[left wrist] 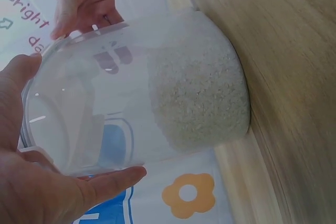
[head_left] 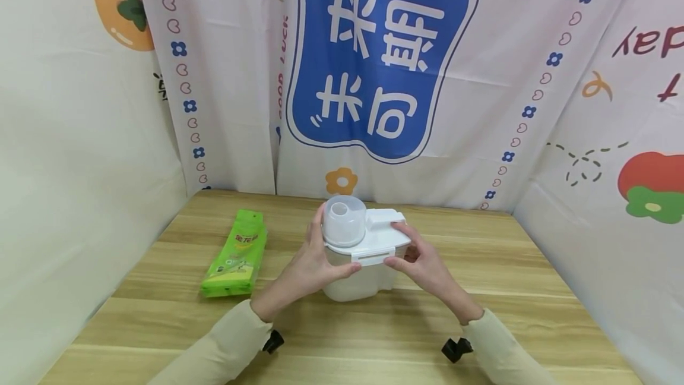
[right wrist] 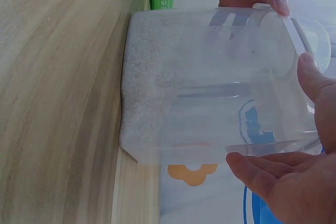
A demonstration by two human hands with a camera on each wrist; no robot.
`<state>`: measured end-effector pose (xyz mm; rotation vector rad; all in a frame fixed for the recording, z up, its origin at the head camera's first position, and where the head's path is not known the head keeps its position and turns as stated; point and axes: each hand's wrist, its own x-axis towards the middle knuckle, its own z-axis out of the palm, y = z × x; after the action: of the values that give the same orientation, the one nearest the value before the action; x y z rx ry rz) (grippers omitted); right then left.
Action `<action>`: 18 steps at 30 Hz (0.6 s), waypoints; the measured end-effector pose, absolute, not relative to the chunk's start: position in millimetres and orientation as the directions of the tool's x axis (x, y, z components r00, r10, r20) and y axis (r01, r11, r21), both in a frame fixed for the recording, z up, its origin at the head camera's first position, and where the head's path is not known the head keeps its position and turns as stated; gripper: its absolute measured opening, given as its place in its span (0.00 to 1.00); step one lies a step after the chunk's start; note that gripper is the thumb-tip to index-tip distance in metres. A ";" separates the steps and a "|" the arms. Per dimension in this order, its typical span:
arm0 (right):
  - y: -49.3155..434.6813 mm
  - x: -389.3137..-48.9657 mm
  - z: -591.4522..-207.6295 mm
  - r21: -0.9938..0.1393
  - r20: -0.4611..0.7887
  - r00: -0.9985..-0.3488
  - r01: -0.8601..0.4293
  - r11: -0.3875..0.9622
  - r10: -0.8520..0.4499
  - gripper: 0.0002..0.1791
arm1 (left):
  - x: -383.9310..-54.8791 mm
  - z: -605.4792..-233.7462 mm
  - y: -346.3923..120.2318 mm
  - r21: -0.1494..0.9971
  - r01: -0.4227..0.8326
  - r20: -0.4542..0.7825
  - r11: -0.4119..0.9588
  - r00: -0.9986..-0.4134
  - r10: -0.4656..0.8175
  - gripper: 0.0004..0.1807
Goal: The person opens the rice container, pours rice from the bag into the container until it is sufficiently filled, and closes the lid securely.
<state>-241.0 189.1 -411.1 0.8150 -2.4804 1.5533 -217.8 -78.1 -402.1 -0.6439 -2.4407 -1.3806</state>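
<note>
A clear rice container (head_left: 350,289) stands upright on the table, with white rice (left wrist: 202,95) filling its lower part. On top is a white lid (head_left: 380,237) with a front latch (head_left: 374,258); a translucent domed cup (head_left: 344,227) sits on the lid's left part. My left hand (head_left: 314,261) grips the container's left side near the lid, thumb at the front edge. From the right, my right hand (head_left: 424,263) holds the upper end, its thumb by the latch's right end. Both wrist views show fingers and thumbs around the upper rim, partly hiding it.
A green plastic package (head_left: 237,257) lies on the wooden table (head_left: 481,308) to the left of the container. Printed white cloth (head_left: 240,106) hangs behind and along both sides of the table. A black wrist device (head_left: 456,349) shows below the right sleeve.
</note>
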 end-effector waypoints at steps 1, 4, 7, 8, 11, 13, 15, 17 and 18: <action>188.9 -240.8 -411.3 -0.801 0.363 -0.850 -0.494 0.338 -0.382 0.39 | -217.7 -402.1 -78.0 0.740 0.499 0.433 0.452 -0.867 0.247 0.73; 188.5 -240.0 -412.0 -0.787 0.378 -0.848 -0.506 0.354 -0.372 0.39 | -217.5 -401.8 -77.7 0.737 0.499 0.435 0.455 -0.866 0.245 0.72; 187.8 -239.5 -413.2 -0.767 0.393 -0.847 -0.517 0.380 -0.358 0.40 | -217.4 -402.0 -77.4 0.735 0.503 0.439 0.456 -0.864 0.245 0.72; 187.4 -239.1 -413.3 -0.762 0.400 -0.846 -0.521 0.385 -0.353 0.40 | -217.4 -402.1 -77.4 0.734 0.505 0.442 0.455 -0.863 0.244 0.72; 186.3 -238.8 -414.0 -0.748 0.418 -0.842 -0.532 0.396 -0.340 0.40 | -217.3 -402.6 -77.3 0.730 0.508 0.448 0.458 -0.861 0.240 0.73; 185.7 -238.6 -414.2 -0.743 0.430 -0.838 -0.540 0.397 -0.336 0.40 | -217.4 -403.1 -77.2 0.728 0.507 0.450 0.463 -0.861 0.235 0.73; 185.2 -238.5 -414.3 -0.741 0.437 -0.837 -0.543 0.395 -0.330 0.40 | -217.7 -403.5 -77.0 0.724 0.506 0.453 0.469 -0.861 0.231 0.73; 185.1 -238.3 -414.7 -0.744 0.439 -0.837 -0.542 0.391 -0.326 0.40 | -218.0 -404.1 -76.8 0.716 0.510 0.460 0.476 -0.859 0.227 0.73; 185.1 -238.3 -415.0 -0.744 0.440 -0.837 -0.542 0.390 -0.325 0.40 | -218.2 -404.5 -76.7 0.712 0.515 0.466 0.478 -0.855 0.226 0.73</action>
<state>-238.3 185.1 -415.0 0.7708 -2.4256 1.4270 -218.2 -76.7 -404.5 -0.6277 -2.4199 -1.3218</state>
